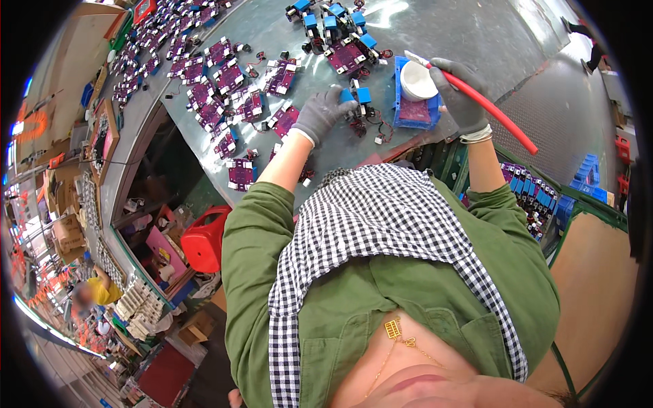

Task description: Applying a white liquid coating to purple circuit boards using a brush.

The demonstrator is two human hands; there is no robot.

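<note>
- Evidently, purple circuit boards [231,75] lie spread for reach across the desk [442,27].
- The gloved left hand [320,117] curls beside a blue-capped component [364,96], perhaps steadying it; I cannot tell its grip.
- A blue bin [416,125] holds a white tub [418,83], likely upright against spills; contents unclear.
- The gloved right hand [466,95] grips a red-handled tool [500,117], its pale tip indistinct.

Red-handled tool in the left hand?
No, the gloved right hand grips the red-handled tool, while the left hand is at the small blue blocks on the table.
</note>
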